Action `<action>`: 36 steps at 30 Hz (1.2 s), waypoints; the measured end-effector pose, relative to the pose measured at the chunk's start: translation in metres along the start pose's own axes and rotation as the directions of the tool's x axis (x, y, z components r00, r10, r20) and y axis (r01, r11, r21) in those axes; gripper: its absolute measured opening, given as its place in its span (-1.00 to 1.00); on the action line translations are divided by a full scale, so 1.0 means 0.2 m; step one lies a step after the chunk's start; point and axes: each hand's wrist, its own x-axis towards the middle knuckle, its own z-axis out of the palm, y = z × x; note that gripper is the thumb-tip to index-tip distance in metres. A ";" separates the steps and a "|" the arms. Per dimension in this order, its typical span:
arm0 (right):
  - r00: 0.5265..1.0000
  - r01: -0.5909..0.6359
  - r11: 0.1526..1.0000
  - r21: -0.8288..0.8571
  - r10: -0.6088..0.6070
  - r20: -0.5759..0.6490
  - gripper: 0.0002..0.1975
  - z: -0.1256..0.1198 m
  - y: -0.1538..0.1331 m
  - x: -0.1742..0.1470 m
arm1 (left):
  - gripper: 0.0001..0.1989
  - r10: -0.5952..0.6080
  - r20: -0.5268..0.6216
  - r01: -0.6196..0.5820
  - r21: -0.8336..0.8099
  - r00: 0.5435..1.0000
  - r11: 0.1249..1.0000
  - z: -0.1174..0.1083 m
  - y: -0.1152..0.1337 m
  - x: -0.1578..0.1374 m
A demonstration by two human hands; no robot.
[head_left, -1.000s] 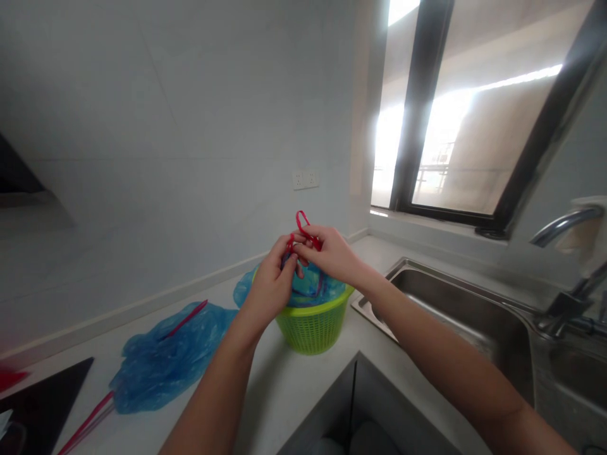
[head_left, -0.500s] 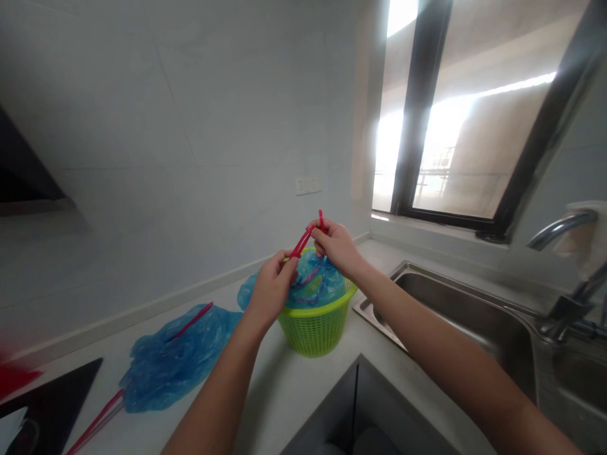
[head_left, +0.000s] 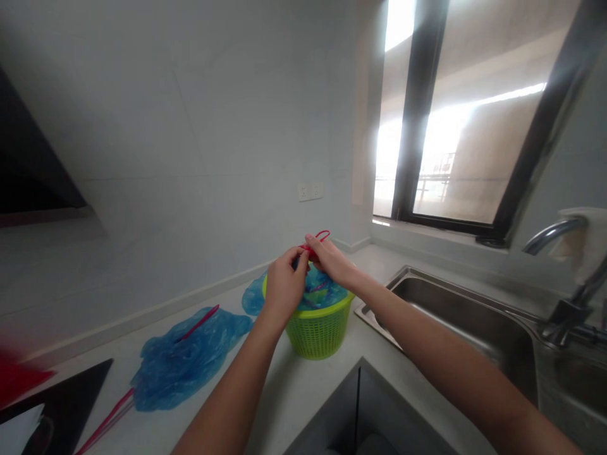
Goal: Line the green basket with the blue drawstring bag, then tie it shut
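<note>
Hands: left grip (head_left: 283, 285) and right grip (head_left: 331, 258) both pinching red drawstring (head_left: 317, 241) over blue bag (head_left: 322, 294) in green basket (head_left: 317, 328), 12 o'clock on surface (head_left: 284, 385). Knot-tying step, I'm judging; next needs steady tension.

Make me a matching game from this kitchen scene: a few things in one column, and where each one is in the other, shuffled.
Things:
1. green basket
2. red drawstring
3. loose blue bag
4. tap

Places:
a. lying flat on the counter, left of the basket
b. above the sink, far right
c. pinched between both hands
d. on the counter beside the sink, lined with a blue bag

Pairs: 1-d, 2-c, 3-a, 4-b
</note>
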 end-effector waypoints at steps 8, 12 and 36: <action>0.999 0.024 0.985 0.172 -0.019 -0.031 -0.58 0.02 0.00 0.02 | -0.56 -0.303 0.055 0.295 -0.443 0.951 0.847 0.00 -0.03 0.06; 0.999 -0.020 0.982 0.186 0.014 0.032 -0.60 0.02 0.00 0.02 | -0.58 -0.285 0.084 0.285 -0.530 0.955 0.799 -0.01 -0.06 0.08; 0.959 -0.196 0.891 0.410 0.087 0.270 -0.71 -0.01 0.06 0.05 | -0.75 -0.143 0.064 0.151 -0.150 0.988 0.977 -0.07 -0.02 0.08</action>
